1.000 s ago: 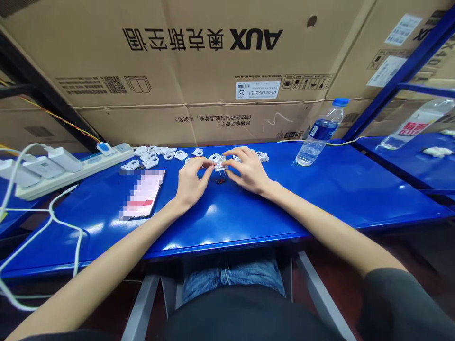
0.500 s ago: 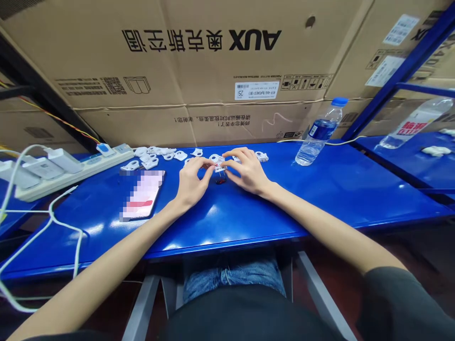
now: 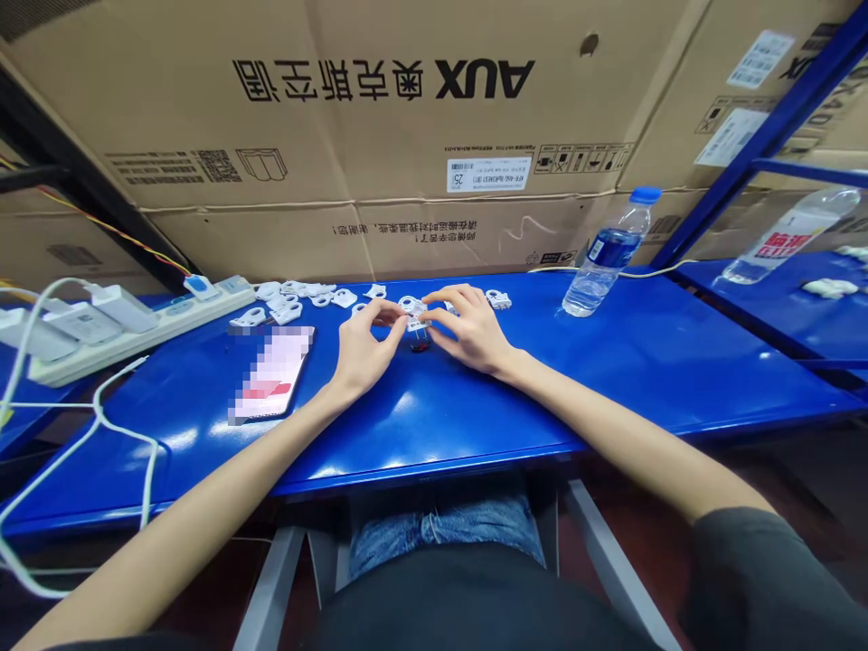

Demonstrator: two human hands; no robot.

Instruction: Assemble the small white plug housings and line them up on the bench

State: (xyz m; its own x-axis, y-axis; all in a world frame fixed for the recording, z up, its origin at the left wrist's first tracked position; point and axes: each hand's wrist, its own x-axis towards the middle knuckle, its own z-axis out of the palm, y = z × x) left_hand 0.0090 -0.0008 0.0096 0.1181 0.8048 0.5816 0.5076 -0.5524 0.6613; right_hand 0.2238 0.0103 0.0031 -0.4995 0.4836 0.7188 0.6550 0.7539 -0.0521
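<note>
A small white plastic part with a rounded, ring-like top is between my two hands over the blue tabletop. My left hand pinches its left side between thumb and forefinger. From the right, my right hand curls in, its thumb and fingertips on the part's right side. Thin pins or leads and a small dark-and-red piece show just beneath the part; whether they join it I cannot tell. Several similar white parts lie loose behind and to the left, with another white part beyond my right hand.
A phone lies left of my hands. Further left are a power strip with chargers and a loose white cable. A water bottle leans at the back right. Large cardboard boxes wall off the rear.
Both hands stay in place around the white plastic part. My fingertips have shifted slightly on it, and the view has moved a little.
</note>
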